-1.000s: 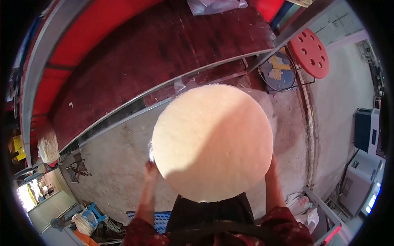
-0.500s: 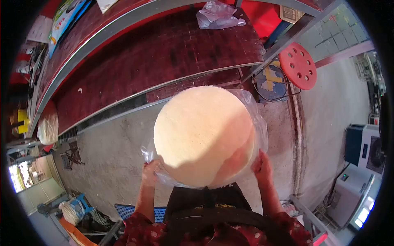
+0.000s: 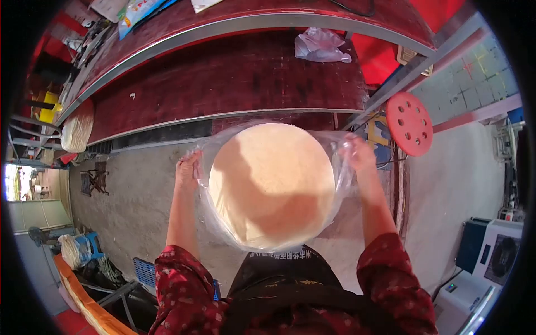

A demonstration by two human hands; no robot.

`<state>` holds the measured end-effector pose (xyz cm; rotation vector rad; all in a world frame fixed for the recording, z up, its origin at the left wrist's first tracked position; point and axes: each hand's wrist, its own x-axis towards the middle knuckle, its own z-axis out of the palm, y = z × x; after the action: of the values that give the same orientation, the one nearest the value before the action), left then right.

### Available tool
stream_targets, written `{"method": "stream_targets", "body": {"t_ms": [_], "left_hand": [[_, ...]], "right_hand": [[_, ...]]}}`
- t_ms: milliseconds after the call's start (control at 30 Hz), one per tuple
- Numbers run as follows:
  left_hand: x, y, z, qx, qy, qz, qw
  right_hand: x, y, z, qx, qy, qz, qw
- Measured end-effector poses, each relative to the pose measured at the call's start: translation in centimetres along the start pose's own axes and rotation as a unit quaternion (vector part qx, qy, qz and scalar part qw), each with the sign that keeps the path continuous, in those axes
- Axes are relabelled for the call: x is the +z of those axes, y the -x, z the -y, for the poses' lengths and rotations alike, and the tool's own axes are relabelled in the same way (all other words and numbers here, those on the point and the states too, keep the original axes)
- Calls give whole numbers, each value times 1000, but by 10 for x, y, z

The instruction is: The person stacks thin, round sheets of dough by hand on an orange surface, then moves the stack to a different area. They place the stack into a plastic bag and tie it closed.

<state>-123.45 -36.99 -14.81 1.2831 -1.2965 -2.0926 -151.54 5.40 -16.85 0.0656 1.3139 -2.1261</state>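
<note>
A large, round, flat pale-cream disc [image 3: 273, 184] sits in a clear plastic bag [image 3: 341, 167] in front of my body. Its kind does not show clearly; the upper face looks smooth and partly shaded. My left hand [image 3: 188, 167] is closed on the bag's edge at the disc's left, fingers pinched on the gathered film. On the right, my right hand [image 3: 360, 153] grips the opposite edge of the bag, a little higher. Between both hands the film is pulled out wide, and it wraps around the disc's lower rim.
Ahead stands a dark red two-level table [image 3: 223, 84] with a metal-edged upper shelf. A crumpled plastic bag [image 3: 322, 46] lies on its lower level. At the right is a red stool [image 3: 410, 124] with holes. A white machine [image 3: 498, 251] stands far right, and a blue crate [image 3: 144, 272] lower left.
Both hands have moved up along the disc's sides, from its lower edge, spreading the bag outward. The view has shifted, and the table now sits lower in it.
</note>
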Motion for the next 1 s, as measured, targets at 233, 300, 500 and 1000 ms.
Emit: {"method": "stream_targets", "body": {"t_ms": [233, 300, 500, 1000], "left_hand": [[-20, 90, -9, 97, -36, 15, 994], [-67, 102, 38, 227, -300, 48, 925], [-56, 143, 40, 133, -728, 37, 671], [-57, 260, -46, -171, -254, 265, 914]], "right_hand": [[120, 125, 65, 53, 20, -28, 998], [73, 150, 24, -1, 314, 93, 945], [77, 201, 33, 209, 464, 182, 842], [145, 260, 26, 241, 212, 50, 946]]}}
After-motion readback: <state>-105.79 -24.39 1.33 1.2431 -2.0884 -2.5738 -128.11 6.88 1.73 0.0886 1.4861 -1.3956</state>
